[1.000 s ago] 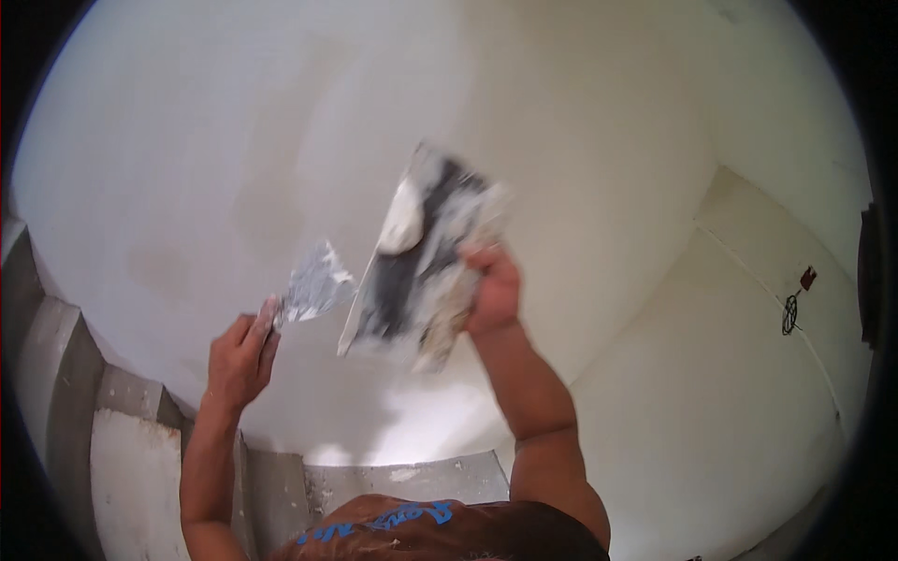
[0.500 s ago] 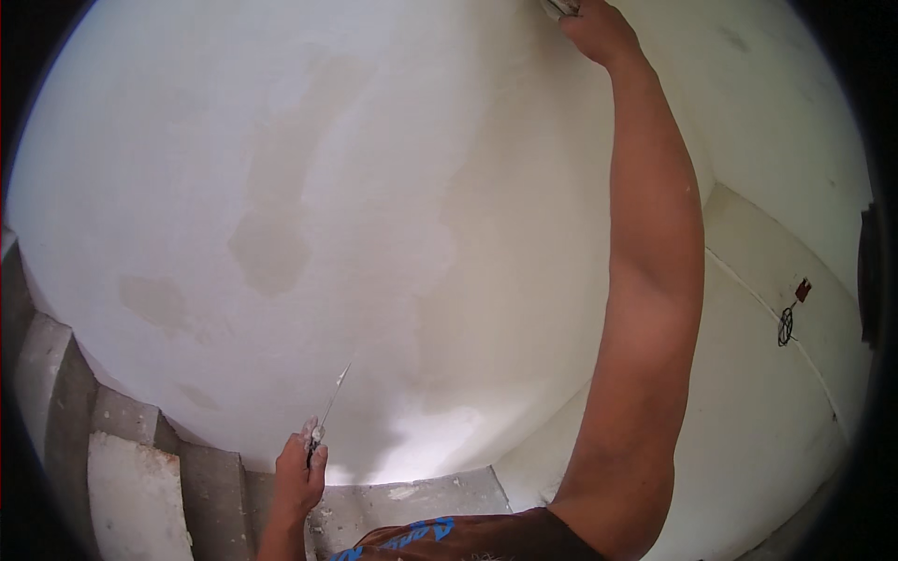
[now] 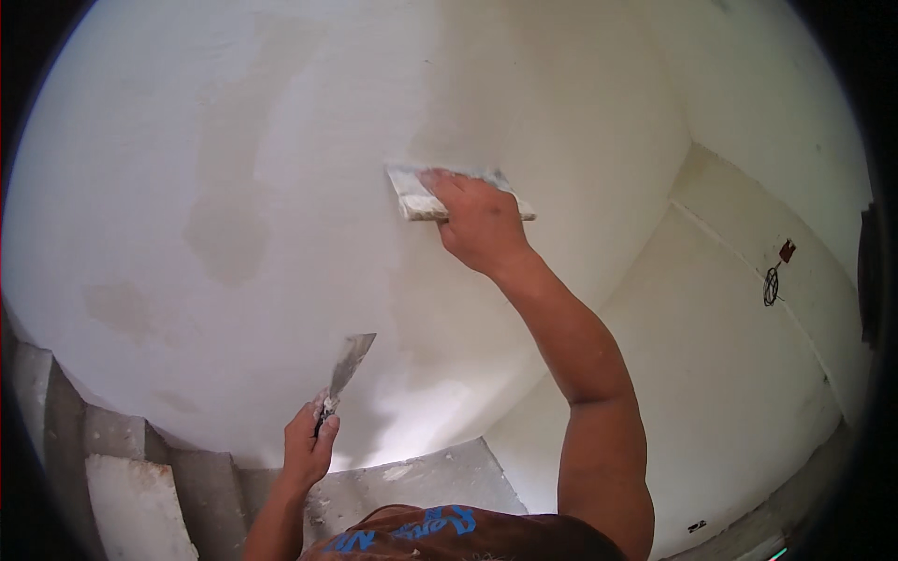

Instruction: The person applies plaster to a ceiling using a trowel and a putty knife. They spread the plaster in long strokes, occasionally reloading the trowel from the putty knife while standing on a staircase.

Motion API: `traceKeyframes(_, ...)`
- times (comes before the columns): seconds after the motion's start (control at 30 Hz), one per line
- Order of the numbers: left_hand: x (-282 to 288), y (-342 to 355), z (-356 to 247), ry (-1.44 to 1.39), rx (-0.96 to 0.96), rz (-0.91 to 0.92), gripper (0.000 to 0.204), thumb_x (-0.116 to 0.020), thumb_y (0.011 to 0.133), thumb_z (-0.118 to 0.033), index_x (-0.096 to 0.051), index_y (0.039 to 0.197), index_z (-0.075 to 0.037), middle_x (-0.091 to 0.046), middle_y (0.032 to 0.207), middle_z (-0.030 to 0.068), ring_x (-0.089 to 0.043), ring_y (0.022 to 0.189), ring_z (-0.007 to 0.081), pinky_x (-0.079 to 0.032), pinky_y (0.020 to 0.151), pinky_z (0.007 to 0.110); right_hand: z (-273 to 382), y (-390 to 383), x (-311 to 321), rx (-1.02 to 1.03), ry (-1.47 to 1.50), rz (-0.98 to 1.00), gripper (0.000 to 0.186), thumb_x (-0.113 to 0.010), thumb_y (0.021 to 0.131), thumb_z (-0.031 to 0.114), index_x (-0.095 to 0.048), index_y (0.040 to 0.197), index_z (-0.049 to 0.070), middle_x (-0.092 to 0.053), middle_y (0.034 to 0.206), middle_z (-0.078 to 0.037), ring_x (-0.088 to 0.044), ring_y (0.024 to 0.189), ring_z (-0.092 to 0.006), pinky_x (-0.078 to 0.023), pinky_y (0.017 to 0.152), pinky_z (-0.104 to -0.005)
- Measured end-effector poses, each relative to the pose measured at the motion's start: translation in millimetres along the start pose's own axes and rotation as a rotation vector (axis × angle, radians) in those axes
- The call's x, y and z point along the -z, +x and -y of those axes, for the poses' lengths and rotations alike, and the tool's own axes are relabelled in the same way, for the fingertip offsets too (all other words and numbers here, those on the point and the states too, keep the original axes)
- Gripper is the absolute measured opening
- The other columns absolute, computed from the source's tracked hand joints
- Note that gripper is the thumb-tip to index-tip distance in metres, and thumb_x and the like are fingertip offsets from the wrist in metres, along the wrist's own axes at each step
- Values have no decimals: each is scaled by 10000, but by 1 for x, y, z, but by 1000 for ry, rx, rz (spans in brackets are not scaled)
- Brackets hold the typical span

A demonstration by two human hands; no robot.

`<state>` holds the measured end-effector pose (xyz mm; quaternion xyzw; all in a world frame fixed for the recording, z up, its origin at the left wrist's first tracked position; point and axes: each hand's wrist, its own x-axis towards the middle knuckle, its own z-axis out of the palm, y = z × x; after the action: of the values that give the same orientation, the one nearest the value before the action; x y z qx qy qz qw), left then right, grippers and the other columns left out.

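The right hand's [image 3: 482, 224] fingers are clamped on the wide trowel [image 3: 409, 185], spread over its back; I have it mid-scene, apparently against the pale wall [image 3: 327, 234]. Half a second ago that hand was stretched to the far right; it has since come nearer, elbow bending, so I judge a pulling stroke is underway, though I can't tell the pressure. My left hand's [image 3: 309, 447] fingers stay closed around the putty knife [image 3: 352, 360], its blade now turned broader toward me, well apart from the trowel; I read it as waiting. Beyond, darker patches [image 3: 229, 234] mark the wall to the left, with grey steps [image 3: 210, 491] at near left.
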<state>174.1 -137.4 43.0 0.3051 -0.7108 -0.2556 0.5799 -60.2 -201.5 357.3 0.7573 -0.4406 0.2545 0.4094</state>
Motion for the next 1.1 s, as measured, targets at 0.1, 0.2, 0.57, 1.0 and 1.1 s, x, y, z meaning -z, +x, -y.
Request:
traceKeyframes(0.1, -5, 0, -7, -577, 498, 45, 259, -561, 980, -211, -599, 1114, 7, -594, 823, 95, -497, 535, 134, -408, 477, 258, 7, -24, 35, -30, 413, 81, 450, -636, 774, 21, -666, 1211, 120, -671, 1227, -96, -645, 1114, -280, -533, 910, -389)
traceKeyframes(0.2, 1, 31, -21, -1051, 610, -46, 225, -556, 986, -245, -552, 1023, -23, -593, 798, 83, -447, 445, 96, -330, 363, 217, 29, -43, 37, 173, 822, 137, 422, -668, 804, 59, -662, 1224, 103, -670, 1233, -105, -648, 1126, -280, -520, 939, -395)
traceKeyframes(0.57, 45, 22, -55, -1097, 69, 72, 413, -618, 929, -333, -491, 1109, 17, -549, 720, 98, -451, 400, 120, -353, 313, 242, -30, -3, 59, 308, 192, -91, 484, -681, 708, -34, -672, 1178, 84, -691, 1159, -127, -682, 1019, -303, -560, 867, -373)
traceKeyframes(1.0, 7, -34, -21, -1163, 508, -272, 259, -533, 988, -249, -534, 1082, -8, -584, 762, 112, -492, 444, 135, -365, 328, 243, -20, 159, 92, -193, -332, -52, 419, -557, 846, 93, -614, 1261, 97, -644, 1224, -130, -620, 1090, -323, -509, 923, -407)
traceKeyframes(1.1, 16, -33, -2, -1176, 492, -249, 233, -527, 992, -238, -536, 1027, -8, -582, 764, 111, -493, 450, 131, -366, 331, 239, -9, 74, -15, 87, -191, -255, 344, -587, 787, 143, -690, 1114, 120, -664, 1111, -174, -670, 912, -326, -573, 757, -434)
